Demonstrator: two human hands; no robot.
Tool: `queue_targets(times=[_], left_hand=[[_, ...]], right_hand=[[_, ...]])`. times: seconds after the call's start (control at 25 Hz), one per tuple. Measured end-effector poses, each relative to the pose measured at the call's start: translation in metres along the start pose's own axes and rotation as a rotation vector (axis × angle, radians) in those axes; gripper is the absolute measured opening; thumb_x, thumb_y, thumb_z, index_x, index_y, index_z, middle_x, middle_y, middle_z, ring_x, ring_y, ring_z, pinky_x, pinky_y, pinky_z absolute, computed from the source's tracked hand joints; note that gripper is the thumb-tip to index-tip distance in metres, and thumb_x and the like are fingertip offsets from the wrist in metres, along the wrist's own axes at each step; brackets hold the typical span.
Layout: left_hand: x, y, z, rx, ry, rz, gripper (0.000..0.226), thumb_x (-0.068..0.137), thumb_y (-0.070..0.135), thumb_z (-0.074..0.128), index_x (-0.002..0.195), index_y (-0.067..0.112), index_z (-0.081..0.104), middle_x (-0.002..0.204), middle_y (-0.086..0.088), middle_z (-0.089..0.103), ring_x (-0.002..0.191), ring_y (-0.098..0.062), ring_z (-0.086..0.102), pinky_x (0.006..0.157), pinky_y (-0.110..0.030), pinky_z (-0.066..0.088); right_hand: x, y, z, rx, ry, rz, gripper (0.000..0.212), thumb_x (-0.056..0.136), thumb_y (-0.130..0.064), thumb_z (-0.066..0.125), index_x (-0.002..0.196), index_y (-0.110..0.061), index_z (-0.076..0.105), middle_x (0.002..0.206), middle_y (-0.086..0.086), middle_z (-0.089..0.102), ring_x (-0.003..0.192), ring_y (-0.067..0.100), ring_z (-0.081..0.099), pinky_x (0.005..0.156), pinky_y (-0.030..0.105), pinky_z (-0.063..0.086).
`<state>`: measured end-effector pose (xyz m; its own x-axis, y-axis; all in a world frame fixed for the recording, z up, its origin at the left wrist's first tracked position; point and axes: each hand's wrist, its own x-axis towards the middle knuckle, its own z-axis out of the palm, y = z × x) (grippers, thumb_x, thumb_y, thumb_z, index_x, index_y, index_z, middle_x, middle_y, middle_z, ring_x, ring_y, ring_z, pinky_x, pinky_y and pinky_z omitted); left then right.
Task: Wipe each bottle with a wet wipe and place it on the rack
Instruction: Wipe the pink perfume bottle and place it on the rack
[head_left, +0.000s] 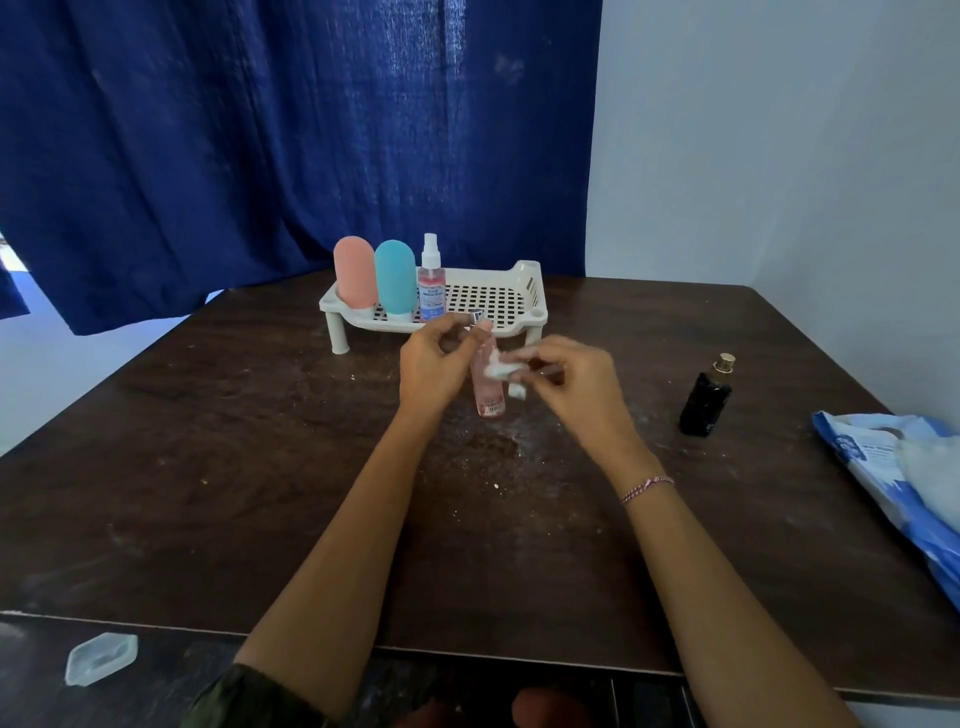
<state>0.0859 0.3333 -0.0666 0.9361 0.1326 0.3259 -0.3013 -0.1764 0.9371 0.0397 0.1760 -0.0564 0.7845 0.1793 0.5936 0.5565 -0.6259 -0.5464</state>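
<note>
A dark, scuffed, crumb-flecked wooden table meets a deep-blue curtain and a pale wall. Over its middle the left hand grips a slim clear-pink bottle near its silver cap, while the right hand pinches a crumpled white wet wipe against the bottle's side. By the far edge sits a perforated white plastic rack (a rounded pink tube, a teal tube and a spray bottle stand at its left end); a squat black bottle stands toward the right edge.

dim, soft daylight through the blue curtain; wide-angle bowing, slight blur
</note>
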Motion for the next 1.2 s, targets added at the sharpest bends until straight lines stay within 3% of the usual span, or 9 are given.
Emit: queue_targets(times=[0.12,0.32,0.48,0.68,0.84,0.96,1.04,1.2], left_hand=[[-0.002,0.003,0.002,-0.043,-0.074,-0.037,0.021,0.087,0.027,0.064,0.1,0.011,0.068,0.087,-0.001,0.067,0.075,-0.007,0.062,0.056,-0.016,0.05],[-0.004,0.002,0.004,-0.103,-0.177,-0.068,0.01,0.092,0.016,0.058,0.088,0.016,0.067,0.075,0.003,0.065,0.061,-0.002,0.06,0.053,-0.017,0.049],[-0.004,0.001,0.003,-0.178,-0.176,-0.082,0.008,0.088,0.021,0.063,0.083,0.02,0.069,0.081,0.003,0.07,0.076,-0.005,0.064,0.07,-0.021,0.051],[-0.001,-0.003,0.002,-0.238,-0.133,-0.2,0.011,0.085,0.027,0.066,0.087,0.016,0.07,0.096,-0.009,0.072,0.097,-0.023,0.067,0.082,-0.039,0.056],[-0.001,-0.002,0.005,-0.221,-0.15,-0.157,0.027,0.084,0.027,0.068,0.104,0.009,0.07,0.102,-0.007,0.071,0.099,-0.018,0.066,0.084,-0.032,0.054],[-0.004,0.001,0.003,-0.234,-0.171,-0.119,0.022,0.087,0.019,0.064,0.106,0.009,0.069,0.102,-0.004,0.071,0.097,-0.015,0.065,0.081,-0.024,0.053],[-0.005,0.002,0.0,-0.241,-0.166,-0.112,0.02,0.089,0.014,0.061,0.108,0.013,0.067,0.1,-0.001,0.069,0.095,-0.011,0.064,0.079,-0.02,0.052],[-0.002,-0.001,-0.001,-0.246,-0.159,-0.143,0.025,0.088,0.021,0.063,0.108,0.009,0.069,0.105,-0.006,0.07,0.101,-0.013,0.063,0.085,-0.024,0.051]], right_hand=[[0.001,0.003,0.001,0.089,0.198,-0.009,0.025,0.079,-0.004,0.069,0.103,-0.011,0.07,0.107,0.0,0.065,0.102,0.008,0.06,0.087,0.022,0.052],[-0.003,-0.002,0.012,0.049,0.145,-0.045,0.022,0.079,-0.009,0.07,0.101,-0.007,0.07,0.107,0.001,0.062,0.102,0.008,0.059,0.086,0.022,0.053],[-0.005,-0.009,0.019,-0.087,0.147,-0.091,0.018,0.075,-0.007,0.074,0.093,-0.006,0.071,0.097,0.002,0.064,0.089,0.006,0.059,0.082,0.02,0.053],[-0.029,-0.011,0.02,-0.274,-0.088,-0.106,0.017,0.072,-0.002,0.074,0.087,-0.007,0.073,0.087,0.004,0.064,0.077,0.016,0.062,0.076,0.028,0.054],[-0.029,-0.014,0.014,-0.28,-0.097,-0.109,0.017,0.074,0.001,0.071,0.09,-0.003,0.071,0.091,0.007,0.064,0.081,0.019,0.063,0.077,0.032,0.055],[0.001,-0.021,0.011,-0.26,0.034,-0.112,0.02,0.077,-0.001,0.069,0.097,-0.003,0.07,0.098,0.009,0.064,0.09,0.019,0.062,0.085,0.03,0.053],[0.012,-0.024,0.011,-0.257,0.017,-0.092,0.023,0.078,-0.003,0.069,0.101,-0.005,0.069,0.102,0.009,0.064,0.098,0.019,0.061,0.09,0.029,0.051],[-0.015,-0.014,0.016,-0.249,-0.079,-0.094,0.022,0.074,-0.003,0.073,0.096,-0.008,0.071,0.095,0.004,0.062,0.084,0.013,0.061,0.083,0.022,0.05]])
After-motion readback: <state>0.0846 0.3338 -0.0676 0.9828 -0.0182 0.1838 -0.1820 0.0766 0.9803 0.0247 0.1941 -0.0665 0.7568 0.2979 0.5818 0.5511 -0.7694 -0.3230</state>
